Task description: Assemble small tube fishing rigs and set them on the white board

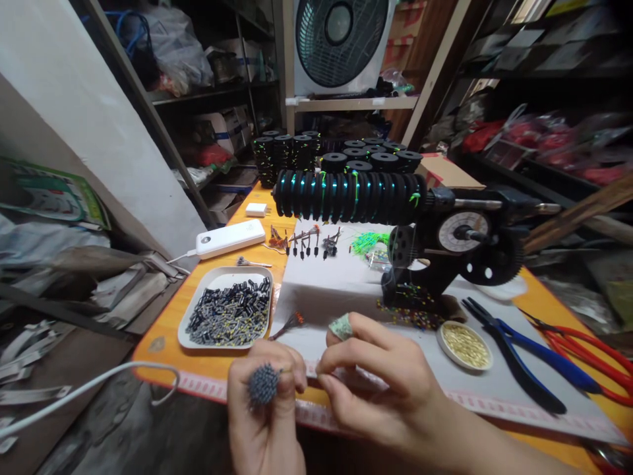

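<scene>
My left hand is closed around a tight bundle of thin grey strands, whose ends face up toward me. Close beside it, my right hand has thumb and index finger pinched together; whatever lies between them is too small to make out. A pale green wrap covers one right fingertip. Just beyond the hands lies a small cluster of dark strands with orange tips. A white tray at the left holds many small black and grey tubes with yellow bits. Right of my hands stands a small dish of gold-coloured pieces.
A hand-cranked machine with a dial carries a ribbed black roller across the table. Blue-handled pliers and red-handled scissors lie right. A white power bank sits left; black spools and a fan stand behind.
</scene>
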`<state>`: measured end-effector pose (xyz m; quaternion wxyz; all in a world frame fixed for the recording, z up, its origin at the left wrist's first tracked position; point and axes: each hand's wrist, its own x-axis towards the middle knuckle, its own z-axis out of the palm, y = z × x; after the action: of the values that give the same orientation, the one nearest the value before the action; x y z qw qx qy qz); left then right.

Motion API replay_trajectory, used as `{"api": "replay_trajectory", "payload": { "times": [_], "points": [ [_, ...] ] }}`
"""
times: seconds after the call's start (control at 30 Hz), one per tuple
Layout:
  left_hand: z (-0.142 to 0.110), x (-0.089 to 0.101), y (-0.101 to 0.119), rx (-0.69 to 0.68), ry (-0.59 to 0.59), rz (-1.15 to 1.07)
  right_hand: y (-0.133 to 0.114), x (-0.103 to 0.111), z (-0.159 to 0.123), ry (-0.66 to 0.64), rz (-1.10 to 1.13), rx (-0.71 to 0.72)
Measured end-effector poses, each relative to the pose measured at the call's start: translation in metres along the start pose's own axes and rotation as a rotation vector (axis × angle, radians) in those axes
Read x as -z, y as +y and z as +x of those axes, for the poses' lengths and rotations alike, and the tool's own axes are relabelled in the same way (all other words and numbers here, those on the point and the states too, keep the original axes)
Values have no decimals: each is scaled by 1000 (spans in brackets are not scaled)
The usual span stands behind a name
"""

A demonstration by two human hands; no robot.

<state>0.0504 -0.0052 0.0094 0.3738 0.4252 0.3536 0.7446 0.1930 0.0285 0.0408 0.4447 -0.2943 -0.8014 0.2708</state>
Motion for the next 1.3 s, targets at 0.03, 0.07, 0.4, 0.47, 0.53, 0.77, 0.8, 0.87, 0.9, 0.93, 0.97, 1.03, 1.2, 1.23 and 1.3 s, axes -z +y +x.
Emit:
{"api": "replay_trajectory", "payload": {
  "times": [0.03,0.07,0.4,0.47,0.53,0.77,0.8,0.87,0.9,0.93,0.97,1.03,1.2,1.23,1.3],
  "points": [
    [2,0,1,-50,8,17,-1,0,1,-6,-20,18],
    [4,0,1,-71,33,26,-2,1,1,-9,-40,34],
    [5,-4,10,30,153,-191,-8,2,3,28,-110,106],
    [6,-4,13,81,153,-236,-9,2,3,43,-102,113],
    [6,-5,17,136,176,-280,-10,2,3,41,-82,110],
    [8,1,25,227,123,-380,-6,1,-3,-2,-34,99],
    [8,0,26,223,106,-387,-6,0,-4,-2,-33,100],
    [8,-3,28,217,152,-389,-6,-2,-3,25,-44,111],
    [8,-4,29,213,168,-384,-7,-2,-3,47,-56,120],
    [8,-5,29,210,182,-377,-8,-3,-2,69,-70,128],
    [8,-5,30,207,188,-369,-10,-3,-1,87,-84,134],
    [11,1,29,178,176,-369,-12,-1,2,105,-107,134],
    [22,25,30,83,136,-386,-14,8,6,49,-93,171],
    [24,26,31,90,127,-353,-14,9,6,33,-88,174],
    [24,22,35,101,127,-262,-15,9,5,14,-79,174]
  ]
}}
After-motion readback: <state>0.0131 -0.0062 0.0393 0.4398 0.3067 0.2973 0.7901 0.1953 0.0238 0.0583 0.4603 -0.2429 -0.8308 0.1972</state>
